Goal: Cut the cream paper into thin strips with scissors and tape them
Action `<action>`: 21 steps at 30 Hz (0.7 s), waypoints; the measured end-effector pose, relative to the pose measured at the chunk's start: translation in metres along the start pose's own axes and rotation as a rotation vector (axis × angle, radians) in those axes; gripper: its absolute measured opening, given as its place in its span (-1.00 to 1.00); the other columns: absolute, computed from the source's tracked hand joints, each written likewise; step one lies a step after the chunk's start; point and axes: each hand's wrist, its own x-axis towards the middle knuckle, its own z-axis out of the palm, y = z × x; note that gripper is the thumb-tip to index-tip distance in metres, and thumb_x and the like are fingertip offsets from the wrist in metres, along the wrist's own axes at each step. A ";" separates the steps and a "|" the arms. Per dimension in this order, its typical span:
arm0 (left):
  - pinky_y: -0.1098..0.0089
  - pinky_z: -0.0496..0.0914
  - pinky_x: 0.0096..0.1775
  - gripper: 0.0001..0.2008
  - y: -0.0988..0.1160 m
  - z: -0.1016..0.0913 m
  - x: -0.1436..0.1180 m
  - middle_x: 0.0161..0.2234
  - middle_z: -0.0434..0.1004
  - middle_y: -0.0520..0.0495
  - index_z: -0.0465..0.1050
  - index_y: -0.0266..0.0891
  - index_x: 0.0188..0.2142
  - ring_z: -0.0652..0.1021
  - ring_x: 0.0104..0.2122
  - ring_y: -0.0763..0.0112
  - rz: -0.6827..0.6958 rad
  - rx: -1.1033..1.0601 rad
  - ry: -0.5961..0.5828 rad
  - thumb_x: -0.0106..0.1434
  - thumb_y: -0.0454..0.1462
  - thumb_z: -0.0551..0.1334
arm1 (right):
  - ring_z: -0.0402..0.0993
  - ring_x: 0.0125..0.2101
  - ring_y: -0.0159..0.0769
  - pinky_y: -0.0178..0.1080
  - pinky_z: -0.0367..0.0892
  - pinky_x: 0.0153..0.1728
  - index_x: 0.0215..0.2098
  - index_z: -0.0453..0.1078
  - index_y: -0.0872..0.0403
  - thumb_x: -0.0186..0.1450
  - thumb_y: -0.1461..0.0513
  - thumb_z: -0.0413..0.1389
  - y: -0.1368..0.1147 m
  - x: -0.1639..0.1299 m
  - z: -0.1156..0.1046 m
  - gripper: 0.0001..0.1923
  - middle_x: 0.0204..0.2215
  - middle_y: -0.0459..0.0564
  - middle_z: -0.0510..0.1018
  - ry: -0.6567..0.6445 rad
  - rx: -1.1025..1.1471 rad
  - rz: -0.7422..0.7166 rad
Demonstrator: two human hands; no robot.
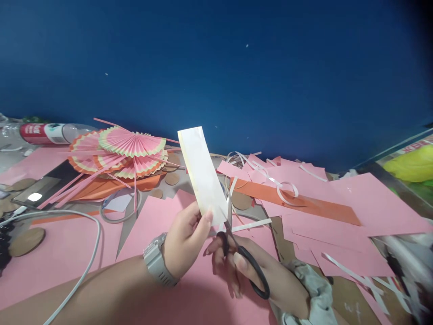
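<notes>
The left hand (185, 239) pinches the lower end of a white paper strip (202, 174) between thumb and fingers, its grip closed on the paper just above the centre of the frame's lower half. The strip rises from that pinch and leans toward the upper left, its top end standing against the blue wall (237, 67). A grey wristwatch (156, 261) sits on the left wrist.

Just to the right, the right hand (257, 275) has its fingers through the black handles of a pair of scissors (241, 253), its grip closed on them. The blades point up and meet the strip's lower right edge, beside the left thumb; how far apart the blades stand cannot be told. A grey sleeve cuff (313, 289) bunches at the right wrist.

Beneath both hands the worktop (61, 253) is covered with pink paper sheets (338, 198). An orange paper band (304, 201) lies across them to the right of centre, with curled white offcuts (287, 187) on and around it. At middle left lie pleated pink paper fans (128, 151) with pink sticks fanning out below them. Brown card discs (26, 240) are scattered at left and centre. A grey cable (91, 243) curves through the lower left. A plastic bottle (50, 133) with a red label lies on its side at far left.
</notes>
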 end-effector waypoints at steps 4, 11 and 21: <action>0.57 0.22 -0.61 -0.75 0.001 0.000 0.000 -0.58 0.22 0.13 0.26 -0.22 -0.38 0.26 -0.66 0.61 -0.031 -0.067 -0.021 0.34 -0.14 0.00 | 0.19 -0.68 -0.48 -0.36 0.10 -0.66 -0.14 0.30 0.11 0.24 -0.16 -0.07 0.001 -0.001 -0.003 -0.46 -0.52 -0.08 0.33 -0.029 -0.029 -0.026; 0.60 0.19 -0.63 -0.76 0.000 0.001 -0.002 -0.57 0.24 0.14 0.27 -0.20 -0.38 0.24 -0.68 0.65 -0.055 -0.105 0.004 0.33 -0.14 0.01 | 0.14 -0.66 -0.50 -0.37 0.11 -0.65 -0.15 0.29 0.09 0.26 -0.14 -0.10 -0.003 -0.002 -0.002 -0.49 -0.42 -0.02 0.37 -0.025 -0.061 -0.024; 0.57 0.19 -0.66 -0.75 0.005 0.003 -0.002 -0.61 0.24 0.15 0.23 -0.20 -0.42 0.24 -0.74 0.65 -0.056 -0.139 0.003 0.34 -0.14 -0.01 | 0.16 -0.65 -0.48 -0.36 0.12 -0.65 -0.16 0.32 0.10 0.24 -0.16 -0.06 -0.004 -0.003 -0.003 -0.47 -0.43 -0.02 0.38 -0.017 -0.021 -0.032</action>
